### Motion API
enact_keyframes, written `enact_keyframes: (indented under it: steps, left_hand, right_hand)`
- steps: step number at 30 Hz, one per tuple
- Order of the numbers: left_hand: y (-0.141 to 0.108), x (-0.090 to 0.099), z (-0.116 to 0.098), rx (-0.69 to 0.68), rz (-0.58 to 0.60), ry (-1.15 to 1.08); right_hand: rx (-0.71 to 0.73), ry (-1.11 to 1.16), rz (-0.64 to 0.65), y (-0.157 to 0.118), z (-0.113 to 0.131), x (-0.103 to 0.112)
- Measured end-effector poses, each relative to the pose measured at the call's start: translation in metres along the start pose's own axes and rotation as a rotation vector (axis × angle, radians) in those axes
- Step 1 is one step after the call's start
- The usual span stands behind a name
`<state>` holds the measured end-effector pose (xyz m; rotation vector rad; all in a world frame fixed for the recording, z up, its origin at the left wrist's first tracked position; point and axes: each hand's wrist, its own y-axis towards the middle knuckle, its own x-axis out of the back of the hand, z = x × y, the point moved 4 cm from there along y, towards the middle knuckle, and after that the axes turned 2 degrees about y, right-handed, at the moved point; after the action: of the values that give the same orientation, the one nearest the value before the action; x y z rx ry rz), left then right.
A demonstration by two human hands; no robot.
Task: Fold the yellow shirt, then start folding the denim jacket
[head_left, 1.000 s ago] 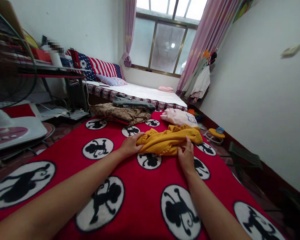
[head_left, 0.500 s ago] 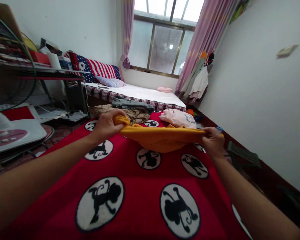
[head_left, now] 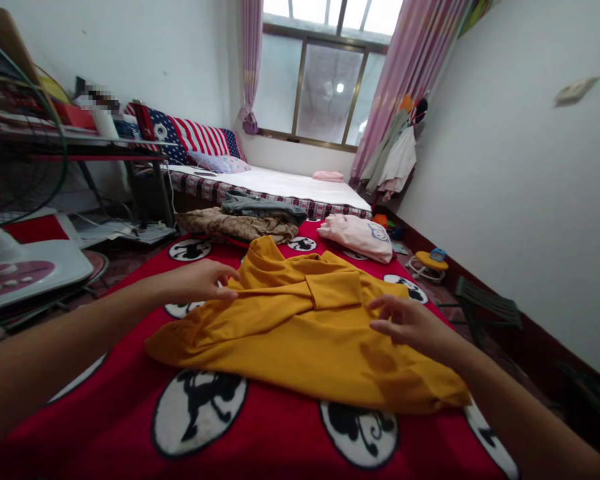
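From the head camera, here's the yellow garment [head_left: 285, 353], spread in loose folds across the middle of the red blanket [head_left: 280, 440], one flap folded square near its centre. Left hand [head_left: 210, 281]: fingers loosely curled, thumb apart, right at the garment's upper left edge; whether it touches the cloth, I can't tell. Right hand [head_left: 413, 327]: half open, fingers reaching inward over the right side, a shadow on the fabric below.

Now the markings! The pink garment [head_left: 350, 237], beyond and to the right, wears a blue-outlined print [head_left: 379, 232], too small to read. The brown garment [head_left: 205, 222], far left, has a repeating pattern, also too fine to make out, with a grey garment [head_left: 265, 207] lying over part of it. Black monkey figures fill the blanket's white ovals [head_left: 200, 413].

Edges next: the garment's near edge slants from a rounded left end to a right tip close to the blanket's right side. In front runs a broad red strip; another, at left, lies under the left forearm. Between the brown and pink garments, there's a gap. Past the right edge stand a yellow stool [head_left: 433, 262] and a dark slatted seat [head_left: 487, 303].
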<state>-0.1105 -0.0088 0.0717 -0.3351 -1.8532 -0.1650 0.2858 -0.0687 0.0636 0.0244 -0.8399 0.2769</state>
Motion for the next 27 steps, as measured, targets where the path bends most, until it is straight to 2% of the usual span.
enact_keyframes:
  steps: [2,5,8,10,13,15,16,17,18,19,20,21,22,23,24,25,26,27]
  left_hand:
    - [0.016,-0.017,-0.009,-0.043,0.054,-0.047]
    - [0.027,-0.038,-0.025,-0.129,-0.026,-0.032]
    - [0.022,-0.051,-0.041,-0.251,-0.068,-0.029]
    - [0.014,-0.049,-0.048,-0.307,-0.013,-0.071]
    - [0.001,-0.034,-0.054,-0.355,0.176,-0.219]
    - [-0.004,-0.022,-0.054,-0.361,0.322,-0.308]
    - [-0.004,-0.017,-0.053,-0.347,0.357,-0.334]
    - [-0.002,-0.013,-0.049,-0.319,0.336,-0.350]
    - [0.004,-0.009,-0.044,-0.279,0.249,-0.356]
    - [0.011,-0.006,-0.036,-0.235,0.109,-0.348]
    - [0.019,-0.004,-0.028,-0.194,-0.058,-0.331]
    - [0.027,-0.006,-0.019,-0.156,-0.212,-0.310]
    - [0.035,-0.010,-0.010,-0.125,-0.323,-0.299]
    - [0.043,-0.018,-0.003,-0.102,-0.370,-0.309]
    - [0.052,-0.027,0.003,-0.086,-0.365,-0.344]
    - [0.060,-0.038,0.006,-0.080,-0.330,-0.392]
    - [0.067,-0.047,0.006,-0.086,-0.288,-0.440]
    - [0.072,-0.055,0.002,-0.110,-0.251,-0.482]
  right_hand:
    - [0.023,0.010,-0.104,0.026,0.005,-0.004]
    - [0.060,-0.197,-0.261,0.055,0.008,-0.020]
    - [0.048,-0.421,-0.388,0.074,0.002,-0.033]
    - [0.064,-0.452,-0.364,0.082,-0.002,-0.037]
    - [0.168,-0.324,-0.313,0.077,0.005,-0.030]
    - [0.213,-0.116,-0.169,0.064,0.017,-0.025]
    - [0.205,-0.001,-0.012,0.056,0.023,-0.025]
    - [0.181,0.100,0.194,0.047,0.029,-0.027]
    - [0.148,0.180,0.397,0.037,0.034,-0.030]
    - [0.112,0.230,0.539,0.030,0.036,-0.032]
    - [0.083,0.250,0.577,0.028,0.036,-0.031]
    - [0.067,0.248,0.498,0.032,0.032,-0.027]
    - [0.060,0.233,0.319,0.040,0.026,-0.020]
    - [0.050,0.212,0.089,0.050,0.017,-0.011]
    - [0.031,0.191,-0.122,0.060,0.006,-0.003]
    - [0.004,0.180,-0.273,0.069,-0.004,0.003]
    - [-0.033,0.188,-0.354,0.078,-0.014,0.005]
    - [-0.079,0.212,-0.375,0.087,-0.022,0.004]
